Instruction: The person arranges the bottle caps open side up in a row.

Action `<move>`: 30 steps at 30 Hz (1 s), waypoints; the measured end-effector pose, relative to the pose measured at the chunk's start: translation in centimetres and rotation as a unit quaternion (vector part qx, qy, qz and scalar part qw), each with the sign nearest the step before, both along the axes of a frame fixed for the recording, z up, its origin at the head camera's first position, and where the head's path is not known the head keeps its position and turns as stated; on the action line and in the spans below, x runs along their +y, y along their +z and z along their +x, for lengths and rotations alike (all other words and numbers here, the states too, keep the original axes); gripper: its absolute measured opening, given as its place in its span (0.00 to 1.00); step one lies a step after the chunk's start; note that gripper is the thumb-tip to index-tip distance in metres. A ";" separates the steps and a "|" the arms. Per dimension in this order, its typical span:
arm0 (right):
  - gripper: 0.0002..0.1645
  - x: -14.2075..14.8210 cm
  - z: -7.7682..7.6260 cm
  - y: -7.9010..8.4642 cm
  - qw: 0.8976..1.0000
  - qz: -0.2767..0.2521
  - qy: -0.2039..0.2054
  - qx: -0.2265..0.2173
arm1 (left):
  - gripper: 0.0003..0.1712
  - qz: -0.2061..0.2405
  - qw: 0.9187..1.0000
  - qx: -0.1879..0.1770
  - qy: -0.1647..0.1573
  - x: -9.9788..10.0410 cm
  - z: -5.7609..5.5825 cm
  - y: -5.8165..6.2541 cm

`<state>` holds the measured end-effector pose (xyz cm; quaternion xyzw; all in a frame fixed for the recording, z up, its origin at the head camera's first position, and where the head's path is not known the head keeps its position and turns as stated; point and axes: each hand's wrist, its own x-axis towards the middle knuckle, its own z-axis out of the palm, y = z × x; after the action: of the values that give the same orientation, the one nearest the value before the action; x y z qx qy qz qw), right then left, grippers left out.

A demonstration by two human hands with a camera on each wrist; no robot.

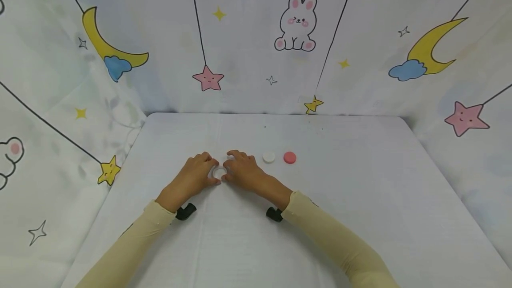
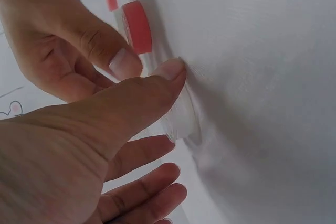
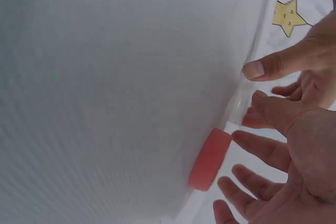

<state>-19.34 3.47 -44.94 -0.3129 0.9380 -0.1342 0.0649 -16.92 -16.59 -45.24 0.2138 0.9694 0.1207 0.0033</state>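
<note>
Left hand (image 2: pixel 68 156) right up close, thumb and finger holding the clear ring (image 2: pixel 185 115) on the table (image 1: pixel 340 234); right hand (image 3: pixel 304 156) alongside, fingers loosely spread. Lopsided pressure could skid it toward the white disc (image 1: pixel 269 157) and red disc (image 1: pixel 290 158).

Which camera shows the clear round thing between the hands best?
The head view: the clear round thing shows its ring shape from above. The left wrist view shows part of its side, behind the left thumb; the right wrist view, a pale sliver by fingers.
</note>
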 end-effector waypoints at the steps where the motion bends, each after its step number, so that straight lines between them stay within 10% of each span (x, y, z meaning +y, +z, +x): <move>1: 0.26 0.1 0.0 0.1 1.000 -0.002 -0.003 -0.003 | 0.31 0.001 1.000 0.000 0.000 0.1 0.1 0.1; 17: 0.31 4.1 -1.1 2.5 0.998 0.005 -0.035 -0.042 | 0.34 0.042 0.998 -0.026 -0.040 3.2 -0.5 0.7; 30: 0.29 4.5 0.2 1.1 0.998 0.051 -0.028 -0.026 | 0.24 0.034 0.998 -0.006 -0.059 4.4 -0.7 -0.3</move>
<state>-19.14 8.02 -43.80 -0.2793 0.9500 -0.0962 0.1016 -17.63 -12.21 -45.54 0.2694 0.9506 0.1542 0.0090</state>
